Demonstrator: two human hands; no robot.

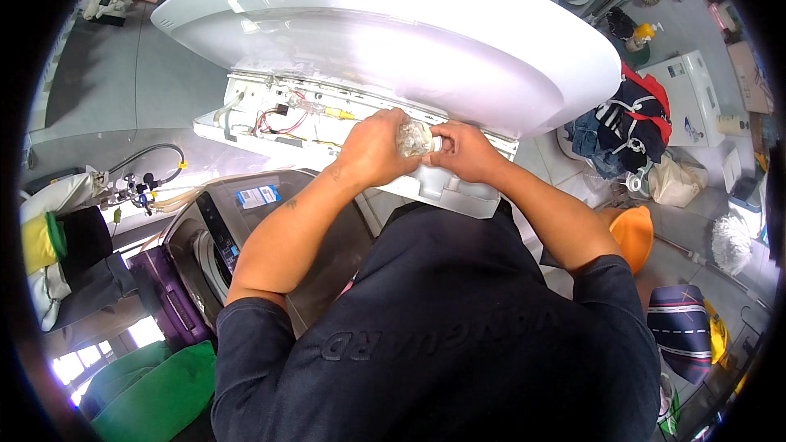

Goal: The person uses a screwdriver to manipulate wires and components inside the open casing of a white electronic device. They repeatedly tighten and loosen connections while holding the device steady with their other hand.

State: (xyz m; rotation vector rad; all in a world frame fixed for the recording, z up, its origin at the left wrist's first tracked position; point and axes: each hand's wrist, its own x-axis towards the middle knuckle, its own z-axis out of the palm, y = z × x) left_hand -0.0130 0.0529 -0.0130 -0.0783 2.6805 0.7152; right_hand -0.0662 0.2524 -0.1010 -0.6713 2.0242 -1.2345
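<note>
We have both hands together on a see-through, textured piece (414,138), above the right-of-middle part of a long white housing (246,141). Left hand (374,149): mostly closed, fingers curled round the piece's left side. Right hand (467,152): partly closed, thumb and fingers pinching the white cap-like end (438,145). Fingers cover much of it; we can't tell whether it's rigid or whether the end comes off.

To do this well, we'd hold the body steady with the left, let the right work the white end with light, even force, keep both in line, and avoid squeezing, since the see-through part may crack or crumple. We'd also keep knuckles off the housing edge.

In the way: the big white curved panel (491,49) stands raised behind the hands, limiting reach on the far side. Red wires (266,124) and a yellow connector (336,113) sit in the housing left of the left hand; a sleeve or wrist could snag there, we judge. A white cut-out part (471,204) lies between hands and torso, leaving little room.

Around: grey washing machine (315,205) below left, purple suitcase (168,299), hose valves (141,190), clothes pile (626,127) and orange basin (632,237) at right.
</note>
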